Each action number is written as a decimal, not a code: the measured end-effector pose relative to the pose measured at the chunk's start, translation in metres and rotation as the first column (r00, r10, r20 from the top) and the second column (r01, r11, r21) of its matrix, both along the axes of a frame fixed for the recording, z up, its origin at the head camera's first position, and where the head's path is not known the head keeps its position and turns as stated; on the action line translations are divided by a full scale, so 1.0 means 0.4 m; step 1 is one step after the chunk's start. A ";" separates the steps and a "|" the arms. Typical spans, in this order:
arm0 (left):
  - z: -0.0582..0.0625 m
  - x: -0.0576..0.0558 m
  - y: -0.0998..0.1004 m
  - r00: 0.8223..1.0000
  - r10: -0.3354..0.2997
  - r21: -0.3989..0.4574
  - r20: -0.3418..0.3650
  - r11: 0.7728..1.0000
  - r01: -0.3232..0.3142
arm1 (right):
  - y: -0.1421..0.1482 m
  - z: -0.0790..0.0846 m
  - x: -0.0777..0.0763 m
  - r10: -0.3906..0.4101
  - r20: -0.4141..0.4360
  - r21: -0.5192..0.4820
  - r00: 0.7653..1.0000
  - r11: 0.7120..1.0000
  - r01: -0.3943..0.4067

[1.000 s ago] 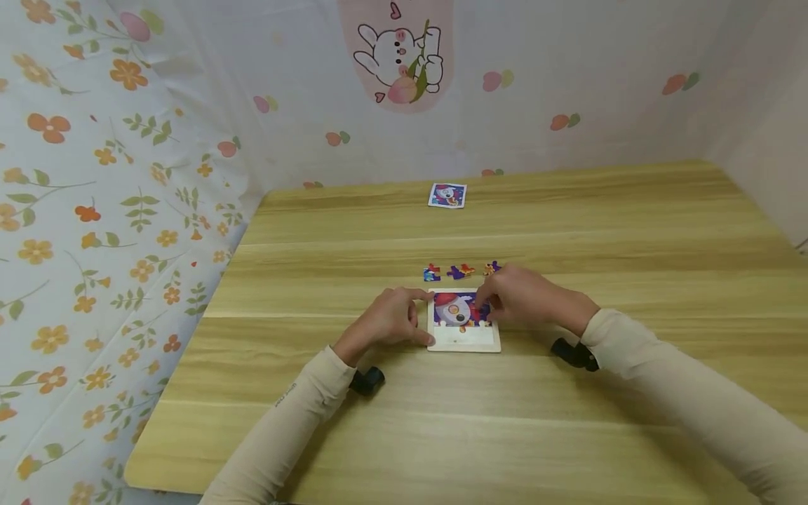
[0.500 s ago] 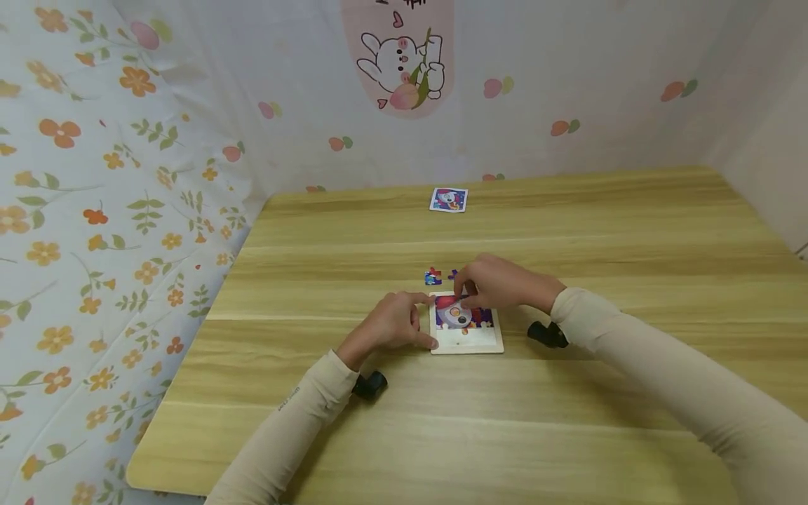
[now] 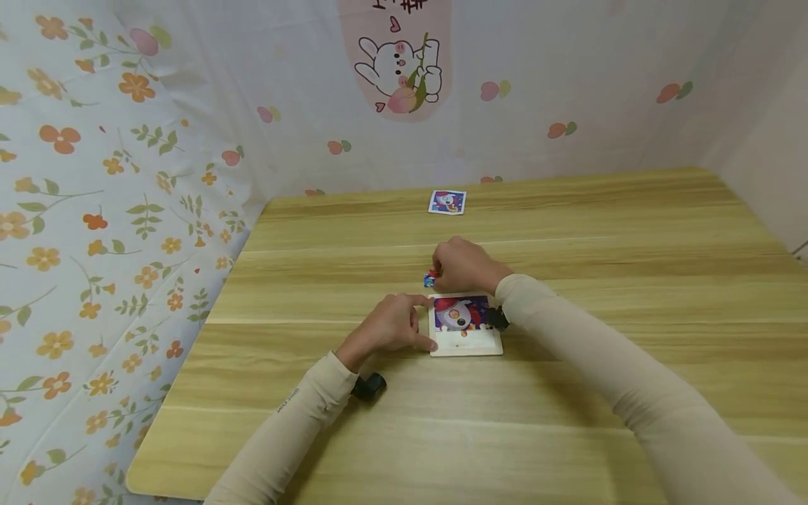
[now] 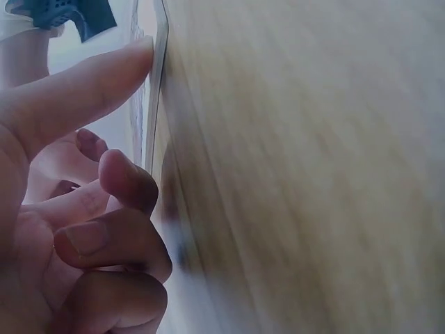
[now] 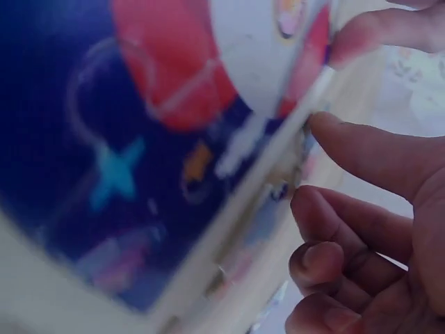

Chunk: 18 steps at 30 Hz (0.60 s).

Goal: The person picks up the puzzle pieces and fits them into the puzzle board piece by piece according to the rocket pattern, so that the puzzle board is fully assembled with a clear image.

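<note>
My left hand (image 3: 393,322) rests at the left side of a puzzle tray (image 3: 467,344); its index finger and thumb touch the left corners. In the left wrist view, the thumb (image 4: 104,80) lies straight against the tray's edge, other fingers curled. The tray's upper part holds a picture of a white-faced character on purple, and its lower strip is bare. Just beyond the tray, my right hand (image 3: 466,266) reaches over the table, fingertips at a red and blue puzzle piece (image 3: 429,280). In the right wrist view its thumb (image 5: 368,149) and index finger stand apart.
A small picture card (image 3: 447,203) lies at the back of the wooden table (image 3: 315,280). Black wrist cameras sit under both wrists, the left one (image 3: 369,386) near the table. Patterned cloth (image 3: 158,210) hangs at the left and behind.
My right hand has moved left from the tray's right side, over the row of loose pieces, and now covers the ones to the right. My left hand stays at the tray.
</note>
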State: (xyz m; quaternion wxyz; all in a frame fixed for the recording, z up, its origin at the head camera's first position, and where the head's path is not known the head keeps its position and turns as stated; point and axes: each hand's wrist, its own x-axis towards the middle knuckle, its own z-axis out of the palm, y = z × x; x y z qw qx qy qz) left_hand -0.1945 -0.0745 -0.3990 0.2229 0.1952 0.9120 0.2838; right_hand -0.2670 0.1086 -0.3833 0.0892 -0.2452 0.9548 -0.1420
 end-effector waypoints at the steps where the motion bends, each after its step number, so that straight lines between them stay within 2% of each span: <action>1: 0.000 0.000 -0.001 1.000 -0.002 -0.001 -0.001 1.000 0.002 | -0.004 -0.003 -0.003 -0.009 0.002 0.003 1.000 1.000 0.009; 6: 0.005 -0.003 -0.002 1.000 0.001 -0.008 -0.007 1.000 -0.001 | -0.015 -0.011 -0.010 -0.046 0.011 -0.023 0.999 0.999 0.046; 18: 0.001 0.000 0.002 1.000 0.005 -0.012 -0.001 1.000 -0.005 | 0.010 -0.023 -0.014 -0.072 0.108 -0.225 0.992 0.970 0.095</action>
